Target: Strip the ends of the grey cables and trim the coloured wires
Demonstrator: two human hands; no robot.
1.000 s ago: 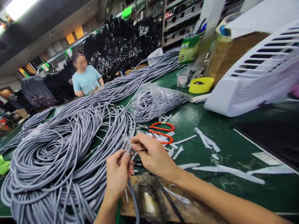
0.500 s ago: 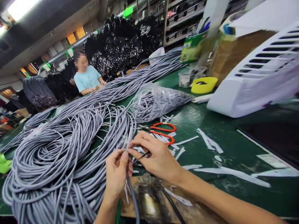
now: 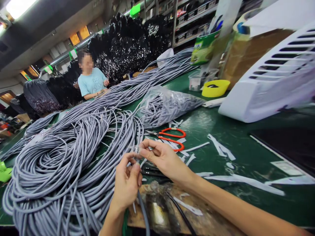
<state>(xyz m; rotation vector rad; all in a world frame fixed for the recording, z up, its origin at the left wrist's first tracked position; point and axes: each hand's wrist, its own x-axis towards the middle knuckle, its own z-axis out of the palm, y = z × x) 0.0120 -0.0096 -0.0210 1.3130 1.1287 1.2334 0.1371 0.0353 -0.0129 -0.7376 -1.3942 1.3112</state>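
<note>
My left hand (image 3: 128, 182) is closed on a grey cable (image 3: 144, 211), which runs down from under my fingers toward the front edge. My right hand (image 3: 166, 160) pinches at the cable's upper end, where thin pale strands (image 3: 136, 149) show between the fingertips. Both hands nearly touch at that end, and the fingers partly hide it. Beneath my right hand lies a dark slender tool (image 3: 154, 171), its kind unclear. Scissors (image 3: 172, 139) with red handles lie just beyond my right hand, among white strips.
A large heap of coiled grey cables (image 3: 61, 157) covers the left side. Behind the scissors sits a clear bag (image 3: 169, 106) of short grey pieces. A white slotted housing (image 3: 246, 98) stands at right. Across the table, a person (image 3: 93, 80) in a light blue shirt works.
The thin dark tool that was in my right hand is no longer in its fingers. My right fingertips now pinch the strands at the cable end. The person opposite has raised a hand.
</note>
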